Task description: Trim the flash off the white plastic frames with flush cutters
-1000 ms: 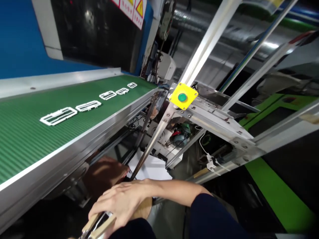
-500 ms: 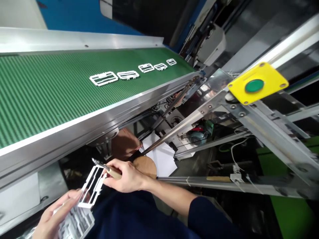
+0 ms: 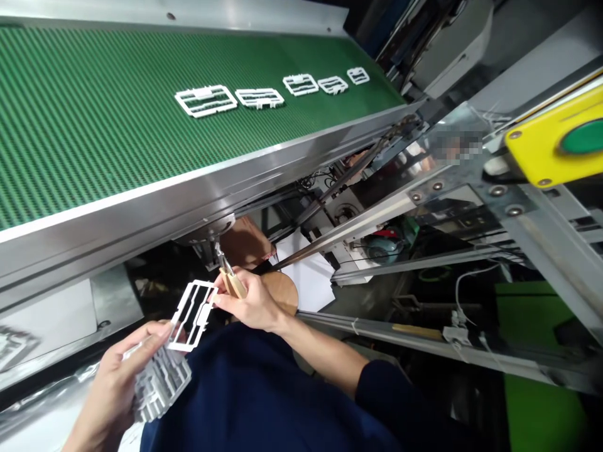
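Note:
My left hand [image 3: 125, 364] is closed round a stack of white plastic frames [image 3: 162, 383]. Its thumb and fingertips also pinch the lower corner of a single white plastic frame [image 3: 194, 315] with thin bars across it. At that frame's upper right edge, the fingertips of my right hand [image 3: 249, 302] touch it. Pliers with beige handles [image 3: 233, 284] sit in my right hand, their metal tips pointing up and away. Several similar white frames, one a larger-looking near frame [image 3: 207, 102], lie in a row on the green conveyor belt [image 3: 117, 125].
The belt's metal side rail [image 3: 188, 182] runs between my hands and the belt. To the right, a yellow plate with a green button [image 3: 584, 137] is fixed on a metal frame. Below stand a round brown stool seat [image 3: 282, 292] and white sheets [image 3: 308, 273].
My view has shifted, so the belt sits higher in the picture. Both hands still hold the single frame between them; the pliers now point more steeply upward.

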`<state>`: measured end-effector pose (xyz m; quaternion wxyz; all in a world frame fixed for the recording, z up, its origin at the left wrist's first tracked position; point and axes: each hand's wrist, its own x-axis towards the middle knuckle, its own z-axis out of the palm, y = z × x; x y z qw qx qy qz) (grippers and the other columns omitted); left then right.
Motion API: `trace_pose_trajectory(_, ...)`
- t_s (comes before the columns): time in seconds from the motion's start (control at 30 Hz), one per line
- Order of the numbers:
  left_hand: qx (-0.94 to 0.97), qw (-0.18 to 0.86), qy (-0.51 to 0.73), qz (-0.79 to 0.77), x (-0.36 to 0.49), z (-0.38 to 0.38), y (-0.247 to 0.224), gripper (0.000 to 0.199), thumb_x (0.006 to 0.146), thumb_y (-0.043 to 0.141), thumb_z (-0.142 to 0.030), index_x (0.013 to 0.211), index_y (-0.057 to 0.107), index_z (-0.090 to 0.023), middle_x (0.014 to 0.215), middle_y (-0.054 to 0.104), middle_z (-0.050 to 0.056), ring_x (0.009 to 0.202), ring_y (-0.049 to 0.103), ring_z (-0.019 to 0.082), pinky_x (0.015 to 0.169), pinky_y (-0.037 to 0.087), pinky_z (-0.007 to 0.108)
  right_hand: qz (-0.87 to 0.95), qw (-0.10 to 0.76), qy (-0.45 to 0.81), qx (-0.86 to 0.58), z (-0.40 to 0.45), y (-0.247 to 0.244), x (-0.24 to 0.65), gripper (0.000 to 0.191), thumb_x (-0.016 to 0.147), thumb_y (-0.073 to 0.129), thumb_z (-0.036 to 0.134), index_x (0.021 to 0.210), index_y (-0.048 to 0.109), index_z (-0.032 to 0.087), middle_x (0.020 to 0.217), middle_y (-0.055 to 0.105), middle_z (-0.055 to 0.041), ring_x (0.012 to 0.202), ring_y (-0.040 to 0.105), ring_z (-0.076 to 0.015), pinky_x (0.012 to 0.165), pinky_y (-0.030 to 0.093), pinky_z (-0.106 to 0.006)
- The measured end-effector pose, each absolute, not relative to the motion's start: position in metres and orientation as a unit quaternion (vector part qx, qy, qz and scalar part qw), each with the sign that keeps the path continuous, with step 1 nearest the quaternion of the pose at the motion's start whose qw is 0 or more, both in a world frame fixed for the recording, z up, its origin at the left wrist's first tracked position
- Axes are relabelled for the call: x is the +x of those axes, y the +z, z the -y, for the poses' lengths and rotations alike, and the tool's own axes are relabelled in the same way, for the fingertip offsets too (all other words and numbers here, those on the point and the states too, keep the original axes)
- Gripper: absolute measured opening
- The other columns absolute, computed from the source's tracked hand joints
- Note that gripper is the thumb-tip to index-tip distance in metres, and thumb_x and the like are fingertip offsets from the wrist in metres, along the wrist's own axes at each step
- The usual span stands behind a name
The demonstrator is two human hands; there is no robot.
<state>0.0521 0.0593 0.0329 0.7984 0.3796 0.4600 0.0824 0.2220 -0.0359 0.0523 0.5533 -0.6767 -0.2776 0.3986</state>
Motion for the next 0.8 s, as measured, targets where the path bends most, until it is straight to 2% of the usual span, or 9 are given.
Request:
trace_pose_trajectory(0.17, 0.383, 0.801, 0.086, -0.452, 0.055, -0.054, 0.033, 0.031, 0.056, 0.082, -0.033, 0.073, 0.065, -0.014, 0.068, 0.064, 0.001, 0.054, 0.055, 0.015, 0.049, 0.043, 0.019, 0.255, 0.565, 0.435, -0.653, 0.042, 0.05, 0.224, 0.02, 0.069, 0.067, 0.033, 0.076, 0.057, 0.018, 0.075, 0.057, 0.0018, 0.068, 0.057, -0.0116, 0.067, 0.049, -0.023)
trace_pose_trajectory(0.4, 0.448, 0.806, 0.111, -0.371, 0.058, -0.05, 0.026, 0.02, 0.077, 0.069, -0.032, 0.072, 0.065, -0.012, 0.071, 0.063, 0.005, 0.066, 0.057, 0.018, 0.062, 0.045, 0.022, 0.186, 0.634, 0.461, -0.592, 0.05, 0.037, 0.232, 0.023, 0.071, 0.068, 0.031, 0.087, 0.057, 0.018, 0.074, 0.059, 0.001, 0.066, 0.06, -0.0116, 0.066, 0.051, -0.025)
trace_pose_trajectory(0.63, 0.445, 0.799, 0.128, -0.383, 0.057, -0.046, 0.022, 0.025, 0.076, 0.069, -0.037, 0.069, 0.065, -0.013, 0.072, 0.064, 0.009, 0.063, 0.058, 0.019, 0.058, 0.044, 0.025, 0.19, 0.637, 0.486, -0.567, 0.05, 0.031, 0.237, 0.021, 0.073, 0.069, 0.026, 0.088, 0.058, 0.018, 0.076, 0.058, 0.0011, 0.065, 0.059, -0.0102, 0.065, 0.049, -0.024)
trace_pose_trajectory(0.8, 0.51, 0.772, 0.125, -0.358, 0.054, -0.047, 0.015, 0.03, 0.077, 0.066, -0.045, 0.07, 0.065, -0.015, 0.068, 0.061, 0.005, 0.063, 0.056, 0.019, 0.059, 0.045, 0.025, 0.221, 0.598, 0.435, -0.636, 0.044, 0.042, 0.237, 0.021, 0.07, 0.069, 0.028, 0.085, 0.058, 0.018, 0.076, 0.057, 0.0012, 0.067, 0.056, -0.0107, 0.067, 0.047, -0.024)
